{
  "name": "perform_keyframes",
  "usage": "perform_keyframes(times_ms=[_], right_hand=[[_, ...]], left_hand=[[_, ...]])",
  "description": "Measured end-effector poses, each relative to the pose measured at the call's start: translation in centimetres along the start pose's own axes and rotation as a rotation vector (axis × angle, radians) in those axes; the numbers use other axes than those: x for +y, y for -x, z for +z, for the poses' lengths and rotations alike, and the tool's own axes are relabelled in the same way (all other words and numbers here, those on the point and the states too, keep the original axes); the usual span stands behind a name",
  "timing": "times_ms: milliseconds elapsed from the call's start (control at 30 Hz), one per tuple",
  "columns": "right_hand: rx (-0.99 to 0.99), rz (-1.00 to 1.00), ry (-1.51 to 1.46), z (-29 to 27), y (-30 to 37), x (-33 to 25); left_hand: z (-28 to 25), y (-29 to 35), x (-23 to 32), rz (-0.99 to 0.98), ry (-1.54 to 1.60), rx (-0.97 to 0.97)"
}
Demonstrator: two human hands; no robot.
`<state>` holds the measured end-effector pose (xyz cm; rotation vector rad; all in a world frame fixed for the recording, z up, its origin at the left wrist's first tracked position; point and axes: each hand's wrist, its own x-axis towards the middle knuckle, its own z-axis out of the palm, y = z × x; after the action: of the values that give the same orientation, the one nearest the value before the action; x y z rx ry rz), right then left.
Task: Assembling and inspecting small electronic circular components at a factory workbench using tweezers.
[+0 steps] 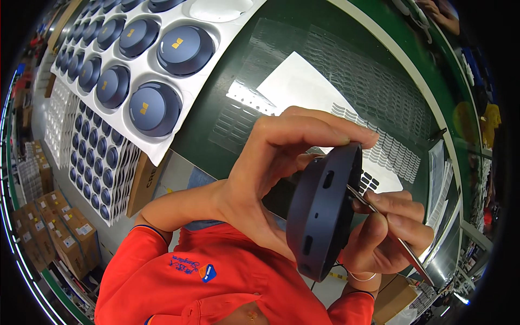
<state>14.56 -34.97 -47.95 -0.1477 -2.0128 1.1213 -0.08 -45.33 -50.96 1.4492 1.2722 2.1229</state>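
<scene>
Bench (238, 108), green, upper frame: tray (162, 81) of blue discs upper left, sticker sheets (379, 108) upper right. Centre: left hand (271, 162) grip clamps dark round housing (322, 211) edge-on. Right hand (387, 233) pinches tweezers (374, 208) at its rim. Advice: keep housing steady, tip shallow.

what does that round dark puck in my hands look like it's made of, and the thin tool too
Puck: likely moulded plastic, matte dark blue-grey, with cleanly cut slots in its rim. Thin tool in the right hand: probably metal, since the slim strip shows a bright sheen.
</scene>
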Motion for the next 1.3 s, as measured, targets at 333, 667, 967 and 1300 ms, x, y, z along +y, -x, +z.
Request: perform_keyframes(times_ms=[333,667,967,1300], right_hand=[[-0.042,-0.040,0.014,-0.2,-0.1,0.1],[-0.039,-0.162,0.102,0.0,-0.3,-0.6],[-0.103,-0.333,0.081,-0.6,-0.9,0.4],[-0.182,-0.144,0.062,-2.3,-0.8,-0.1]], left_hand=[[0.3,0.1,-0.2,0.001,-0.003,0.027],[1.0,0.3,0.4,-0.063,0.074,0.098],[0.7,0.3,1.1,-0.119,0.157,0.085],[0.4,0.2,0.7,-0.080,0.104,0.042]])
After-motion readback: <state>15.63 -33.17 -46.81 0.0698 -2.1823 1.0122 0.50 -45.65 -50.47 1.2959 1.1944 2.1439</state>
